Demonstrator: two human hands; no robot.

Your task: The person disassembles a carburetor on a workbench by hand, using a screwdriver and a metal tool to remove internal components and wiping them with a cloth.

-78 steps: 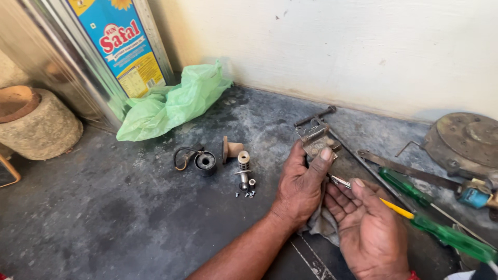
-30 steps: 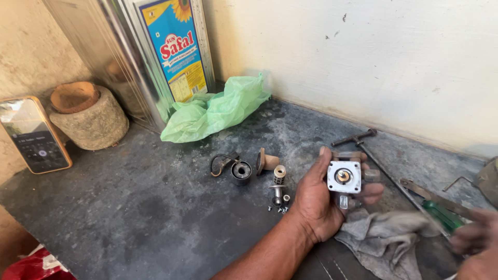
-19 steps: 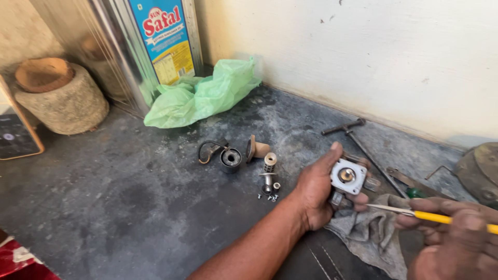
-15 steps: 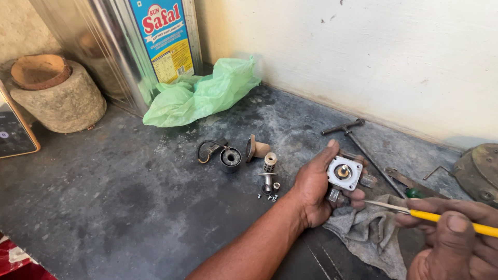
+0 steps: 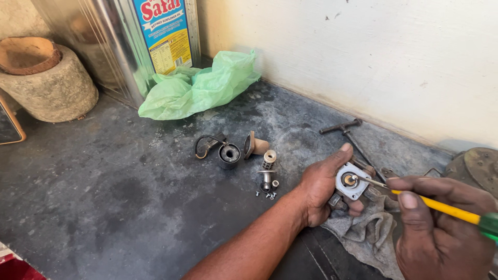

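Greys and browns, cut by yellow and green

White-faced square metal part (image 5: 351, 181) with brass centre, gripped in left hand (image 5: 324, 189) — yellow shaft and green handle on screwdriver (image 5: 441, 206) in right hand (image 5: 441, 233). Grey rag (image 5: 363, 236) beneath, pale green plastic bag (image 5: 199, 85) farther off, mottled dark grey floor (image 5: 104, 197).

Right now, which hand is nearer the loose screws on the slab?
Left. The left hand holds the square metal valve body just right of the loose screws; the right hand, holding the yellow screwdriver, is farther right.
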